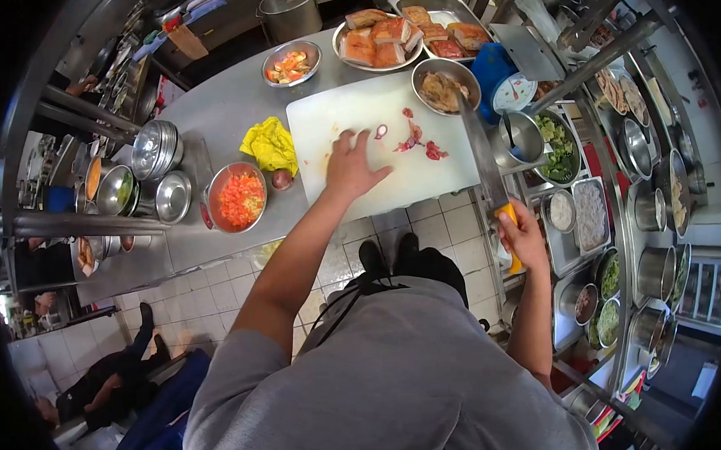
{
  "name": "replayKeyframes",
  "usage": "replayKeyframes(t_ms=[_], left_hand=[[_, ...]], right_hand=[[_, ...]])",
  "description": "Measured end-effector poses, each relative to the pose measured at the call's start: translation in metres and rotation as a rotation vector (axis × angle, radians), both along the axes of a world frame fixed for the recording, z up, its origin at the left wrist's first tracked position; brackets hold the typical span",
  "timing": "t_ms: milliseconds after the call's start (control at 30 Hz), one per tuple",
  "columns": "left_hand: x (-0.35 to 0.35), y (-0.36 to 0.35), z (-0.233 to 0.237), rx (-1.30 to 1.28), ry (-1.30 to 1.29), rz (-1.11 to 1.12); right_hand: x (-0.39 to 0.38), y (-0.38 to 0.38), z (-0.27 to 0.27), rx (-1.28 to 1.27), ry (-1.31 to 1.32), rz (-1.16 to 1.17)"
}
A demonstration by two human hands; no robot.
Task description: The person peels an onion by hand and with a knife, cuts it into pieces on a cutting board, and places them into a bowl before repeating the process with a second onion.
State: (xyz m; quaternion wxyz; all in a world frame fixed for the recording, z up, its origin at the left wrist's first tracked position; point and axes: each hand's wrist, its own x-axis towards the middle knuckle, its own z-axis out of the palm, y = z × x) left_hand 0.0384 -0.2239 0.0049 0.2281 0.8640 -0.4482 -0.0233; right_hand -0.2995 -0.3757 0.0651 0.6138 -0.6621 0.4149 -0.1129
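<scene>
My left hand is spread over the left part of the white cutting board, its fingers apart and holding nothing. In my right hand is a long knife with a yellow handle, its blade pointing up along the board's right edge toward a bowl of cooked meat. Reddish onion scraps lie on the board, with a small onion ring nearer my left hand. Left of the board are a crumpled yellow cloth, a whole red onion and a bowl of diced tomato.
Behind the board stand a bowl of cut vegetables, a dish of large meat slabs and a kitchen scale. Stacked metal bowls sit at left. Food containers line the right side. Another person is at lower left.
</scene>
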Motion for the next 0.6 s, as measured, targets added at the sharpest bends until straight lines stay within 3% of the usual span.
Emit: replayKeyframes(t_ms=[33,100,133,200,333,500,600], left_hand=[[-0.002,-0.016,0.007,0.001,0.003,-0.005],[0.004,-0.05,0.024,0.275,0.224,-0.019],[0.011,-0.063,0.021,0.263,0.212,-0.026],[0.026,-0.087,0.0,0.52,0.189,-0.098],[0.029,-0.118,-0.011,0.426,0.293,-0.2],[0.005,-0.162,-0.031,0.388,0.247,-0.195],[-0.013,-0.164,-0.007,0.452,0.271,-0.123]], right_hand=[[-0.011,0.005,-0.005,0.014,-0.014,-0.01],[-0.027,0.015,-0.008,0.017,-0.01,-0.033],[-0.034,0.019,-0.009,0.004,-0.021,-0.04],[-0.045,0.026,-0.012,0.025,-0.003,-0.085],[-0.064,0.029,-0.023,0.092,-0.051,-0.157],[-0.075,0.03,-0.02,0.098,0.004,-0.154],[-0.079,0.027,-0.024,0.107,0.0,-0.148]])
